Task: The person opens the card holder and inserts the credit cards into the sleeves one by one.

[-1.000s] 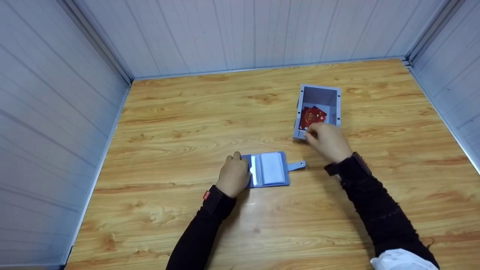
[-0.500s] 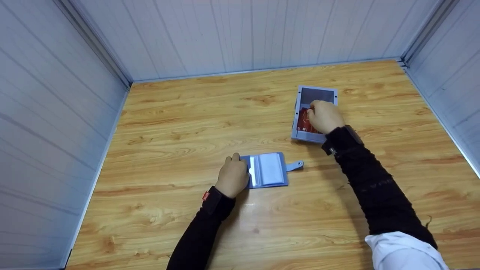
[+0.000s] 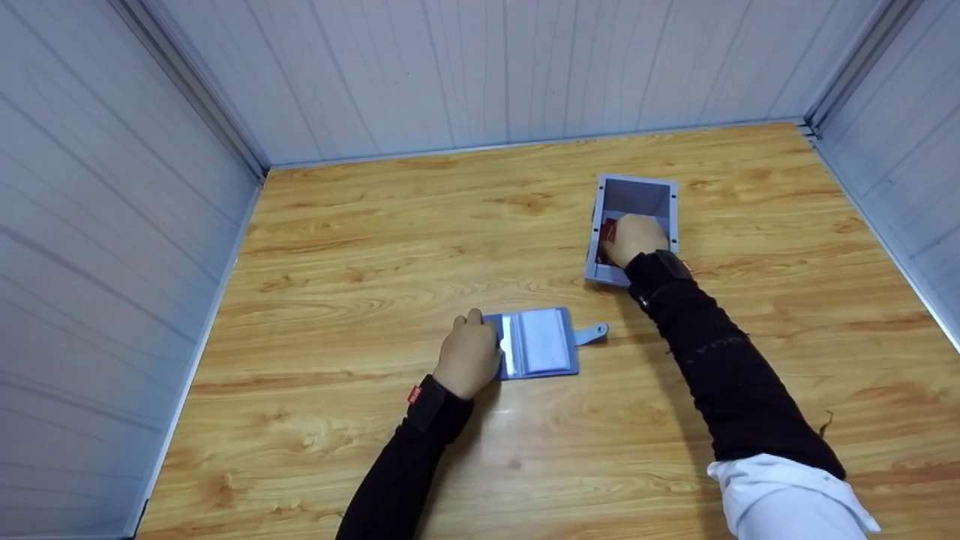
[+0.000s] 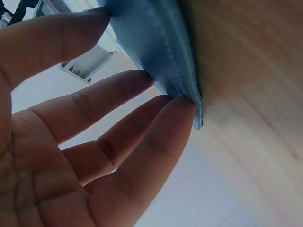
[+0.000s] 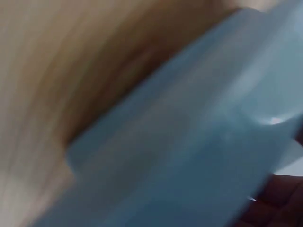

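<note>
An open blue card holder (image 3: 546, 341) with clear sleeves lies on the table, its snap strap pointing right. At its left end my left hand (image 3: 469, 354) rests its fingertips on the cover. The left wrist view has the thumb and several fingertips pressing the stitched blue cover (image 4: 151, 42), fingers only lightly bent. My right hand (image 3: 637, 238) reaches down into a grey box (image 3: 673, 217), over the dark red cards (image 3: 606, 244) inside. Its fingertips are hidden, so I cannot tell if they hold a card. The box wall (image 5: 142, 142) fills the right wrist view, blurred.
The wood-patterned table (image 3: 360, 247) is bounded by white panel walls (image 3: 465, 75) at the back and both sides. The box stands behind and to the right of the card holder, open at the top.
My right hand has moved from the box's near edge up over it, then down inside, covering most of the red cards. The left hand and card holder stay in place.
</note>
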